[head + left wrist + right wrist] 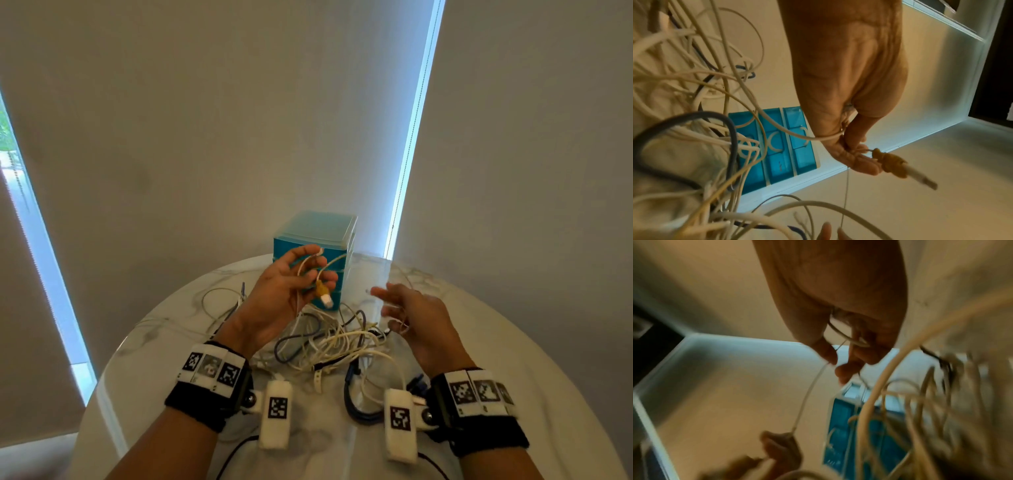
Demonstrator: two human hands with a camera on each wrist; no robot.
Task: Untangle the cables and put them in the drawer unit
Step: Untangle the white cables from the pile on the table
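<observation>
My left hand (310, 279) is raised in front of the teal drawer unit (317, 228) and pinches a thin white cable just behind its tan-booted plug (323, 295). The left wrist view shows the plug (898, 165) sticking out past the fingers (861, 165). My right hand (390, 310), to the right and slightly lower, pinches the same thin white cable (807, 395) between thumb and finger, with a loop (400, 325) round its fingers. The cable runs taut between both hands. A tangle of white and dark cables (337, 342) lies on the table below them.
The round white marble table (513, 342) stands against closed window blinds. The drawer unit (777, 146) has all its drawers shut. A thick dark blue cable (352, 404) and loose white cables (219, 298) lie around the tangle, some reaching toward the table's left side.
</observation>
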